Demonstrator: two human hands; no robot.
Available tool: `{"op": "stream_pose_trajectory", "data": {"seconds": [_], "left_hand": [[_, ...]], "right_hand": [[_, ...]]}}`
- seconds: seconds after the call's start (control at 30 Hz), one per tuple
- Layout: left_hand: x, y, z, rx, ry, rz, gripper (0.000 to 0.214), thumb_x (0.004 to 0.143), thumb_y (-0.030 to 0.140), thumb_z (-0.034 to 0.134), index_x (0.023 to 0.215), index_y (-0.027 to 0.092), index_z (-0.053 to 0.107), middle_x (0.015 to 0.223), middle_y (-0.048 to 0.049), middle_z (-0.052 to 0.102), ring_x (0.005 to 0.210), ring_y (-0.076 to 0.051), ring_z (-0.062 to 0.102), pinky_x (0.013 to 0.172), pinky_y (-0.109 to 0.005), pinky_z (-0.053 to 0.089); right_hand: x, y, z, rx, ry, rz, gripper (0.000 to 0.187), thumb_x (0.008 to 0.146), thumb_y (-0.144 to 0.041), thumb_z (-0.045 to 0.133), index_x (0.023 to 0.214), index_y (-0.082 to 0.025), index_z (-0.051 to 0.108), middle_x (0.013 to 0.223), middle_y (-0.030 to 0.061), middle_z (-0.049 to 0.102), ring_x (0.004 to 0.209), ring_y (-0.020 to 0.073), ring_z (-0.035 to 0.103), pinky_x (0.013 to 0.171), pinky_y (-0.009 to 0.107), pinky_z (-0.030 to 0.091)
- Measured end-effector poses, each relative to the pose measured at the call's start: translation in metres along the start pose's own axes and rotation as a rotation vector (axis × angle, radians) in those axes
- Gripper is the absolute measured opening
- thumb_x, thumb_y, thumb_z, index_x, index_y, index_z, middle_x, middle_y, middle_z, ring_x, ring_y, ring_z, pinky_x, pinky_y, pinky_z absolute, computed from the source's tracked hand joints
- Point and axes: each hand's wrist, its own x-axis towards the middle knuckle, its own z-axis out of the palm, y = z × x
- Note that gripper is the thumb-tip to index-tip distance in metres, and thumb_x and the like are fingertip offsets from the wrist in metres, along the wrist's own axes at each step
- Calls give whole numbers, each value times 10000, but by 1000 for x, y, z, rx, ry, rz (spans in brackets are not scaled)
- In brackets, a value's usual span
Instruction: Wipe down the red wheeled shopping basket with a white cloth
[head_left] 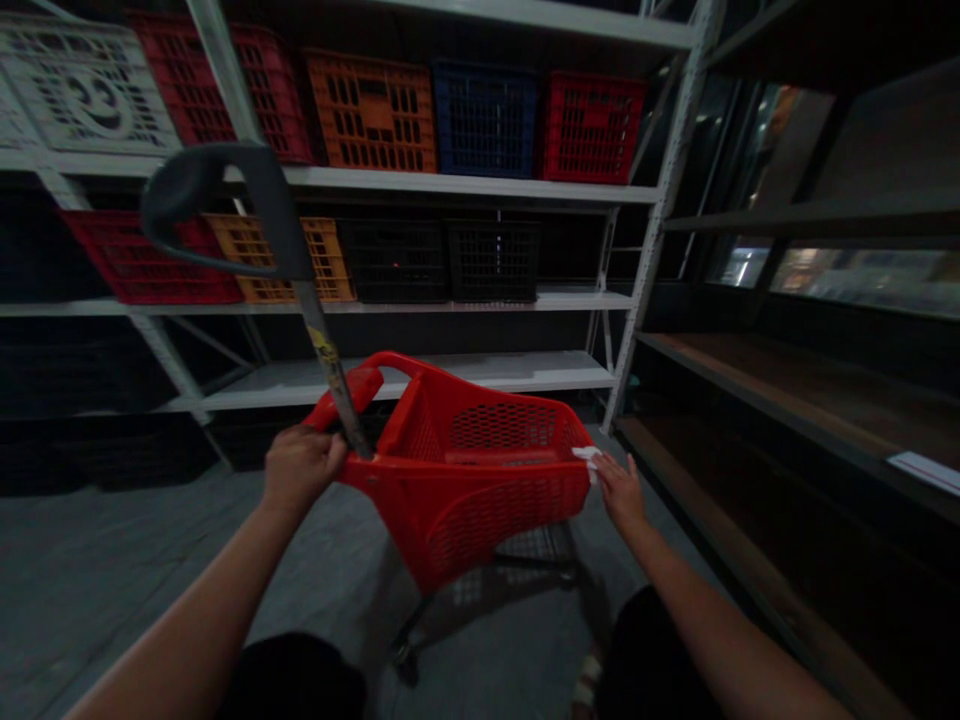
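Note:
A red plastic shopping basket on wheels [480,500] stands on the floor right in front of me. Its long metal pull rod rises to a dark grey handle [202,190] at upper left. My left hand [300,468] is closed around the base of that rod at the basket's near left corner. My right hand [621,490] presses a small white cloth [586,456] against the basket's right rim, fingers bent over it. The inside of the basket looks bare as far as it shows.
Grey metal shelving [420,184] faces me, carrying red, orange, blue, white and black crates on two levels. Dark wooden shelves [787,400] run along the right side. The floor is grey concrete [97,580]. My knees show at the bottom edge.

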Motion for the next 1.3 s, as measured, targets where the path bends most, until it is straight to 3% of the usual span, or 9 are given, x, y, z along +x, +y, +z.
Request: {"op": "stream_pose_trajectory", "data": {"seconds": [0.13, 0.3, 0.53, 0.7, 0.8, 0.97, 1.03, 1.2, 1.3], "left_hand": [[3, 13, -1, 8, -1, -10, 379, 783, 341, 384, 523, 179, 608, 540, -34, 604, 626, -161, 544, 699, -286, 394], [6, 28, -9, -10, -29, -25, 398, 780, 346, 376, 492, 192, 604, 509, -46, 582, 602, -177, 546, 701, -312, 383], [8, 35, -18, -45, -56, -47, 399, 783, 335, 377, 471, 184, 576, 498, -46, 578, 622, -186, 554, 734, -326, 367], [6, 41, -45, -233, 42, -144, 259, 786, 312, 408, 892, 171, 597, 940, -88, 630, 937, -230, 531, 875, -417, 326], [-19, 74, -65, -525, 140, -142, 327, 738, 316, 497, 1025, 160, 520, 1120, -112, 540, 1091, -243, 450, 946, -436, 305], [-85, 163, -64, -1136, -377, -243, 741, 625, 325, 630, 1266, 179, 289, 1257, -121, 441, 1117, -239, 451, 942, -381, 366], [-102, 185, -55, -1312, -550, -347, 642, 662, 304, 581, 1241, 178, 333, 1174, -102, 525, 1031, -210, 517, 895, -329, 401], [-114, 184, -46, -1344, -791, -402, 230, 742, 268, 442, 883, 149, 580, 874, -41, 641, 827, -159, 562, 747, -229, 411], [-119, 179, -54, -1224, -874, -331, 207, 756, 284, 428, 722, 147, 579, 725, 1, 617, 699, -122, 531, 641, -194, 378]], "right_hand": [[19, -43, 20, 158, 61, 38, 354, 811, -146, 343, 1041, -184, 609, 1084, 82, 614, 1047, 193, 541, 989, 457, 296], [40, -145, 37, 483, 24, -1, 332, 823, -141, 374, 1054, -198, 605, 1054, 62, 631, 999, 170, 566, 928, 386, 400], [48, -252, 27, 882, -8, -2, 300, 817, -154, 421, 1031, -207, 625, 1045, 44, 636, 983, 157, 575, 907, 317, 430], [31, -258, -6, 980, 21, 93, 287, 819, -199, 429, 1024, -194, 630, 1016, 64, 646, 954, 171, 586, 877, 318, 444], [18, -255, -29, 1019, 14, 149, 259, 802, -207, 459, 977, -198, 649, 989, 64, 650, 934, 177, 585, 866, 319, 440], [5, -261, -49, 1124, -173, 198, 211, 765, -191, 496, 881, -185, 672, 869, 48, 656, 809, 158, 592, 728, 247, 459], [4, -258, -49, 1076, -298, 175, 201, 752, -196, 502, 855, -175, 673, 817, 37, 654, 754, 149, 587, 674, 226, 446], [19, -222, -57, 774, -750, -65, 136, 669, -219, 598, 781, -192, 670, 706, -21, 647, 660, 131, 571, 601, 197, 398], [48, -200, -75, 588, -707, -87, 159, 592, -255, 684, 733, -191, 645, 694, -22, 619, 648, 128, 554, 600, 207, 392]]}}
